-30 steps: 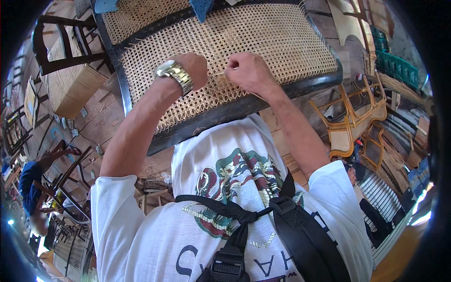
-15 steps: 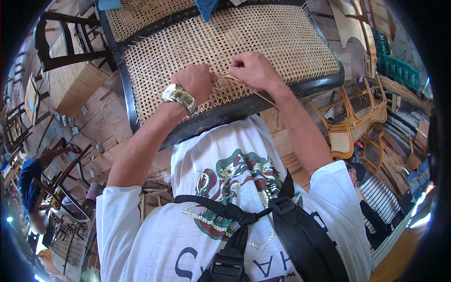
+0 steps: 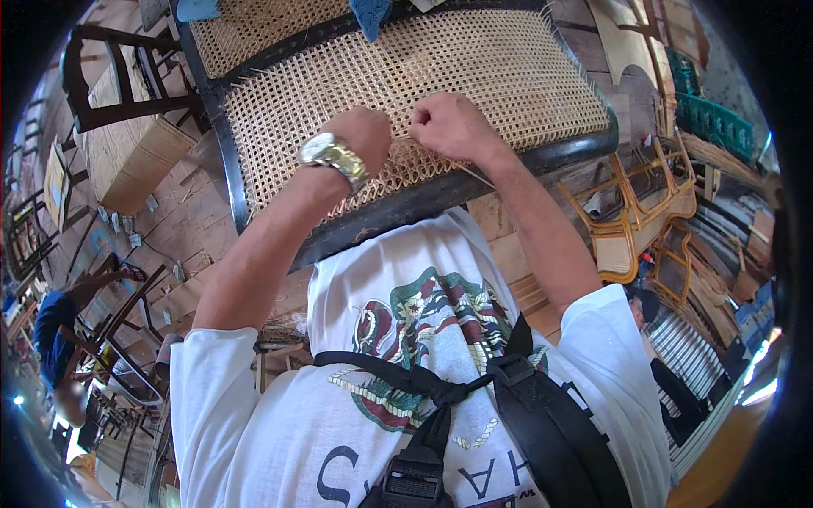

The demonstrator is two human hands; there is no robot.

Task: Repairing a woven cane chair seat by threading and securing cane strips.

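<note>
Brown floor (image 3: 190,218) below, we curl our left hand (image 3: 362,137) at eleven o'clock and right hand (image 3: 455,127) at one, apart, any grip unclear, over weave (image 3: 474,63) its black frame (image 3: 584,146) likely keeps taut.

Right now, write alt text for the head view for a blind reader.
Left hand and right hand close together over a black-framed woven cane panel, with a thin strand beside the right one. The left wears a metal watch.

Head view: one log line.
left hand: over cane panel, fingers hidden; right hand: curled over cane panel; grip: unclear; wristwatch: left wrist
</note>
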